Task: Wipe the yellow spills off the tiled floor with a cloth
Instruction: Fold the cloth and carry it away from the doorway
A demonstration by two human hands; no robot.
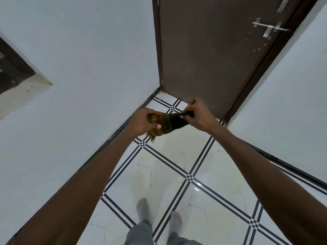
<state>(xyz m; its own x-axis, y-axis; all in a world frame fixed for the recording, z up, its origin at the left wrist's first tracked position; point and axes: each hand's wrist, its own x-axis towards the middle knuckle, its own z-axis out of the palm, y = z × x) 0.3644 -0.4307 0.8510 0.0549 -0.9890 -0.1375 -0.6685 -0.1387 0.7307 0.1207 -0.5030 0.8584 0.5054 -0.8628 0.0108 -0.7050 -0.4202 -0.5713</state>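
A dark checked cloth [168,123] with yellow-brown lines and a frayed corner is stretched between both hands at chest height, well above the floor. My left hand [143,121] grips its left end, thumb on top. My right hand [199,114] pinches its right end, bunched into a narrow twist. Below lies the white marble-look tiled floor [169,167] with black double-line borders. No clear yellow spill shows on the tiles; the surface looks glossy with faint veins.
A brown door [208,50] with a metal latch [269,28] stands shut straight ahead. Pale walls close in on the left and right, forming a narrow corner. A dark recess [12,68] is in the left wall. My feet in grey socks [142,209] stand on the tiles.
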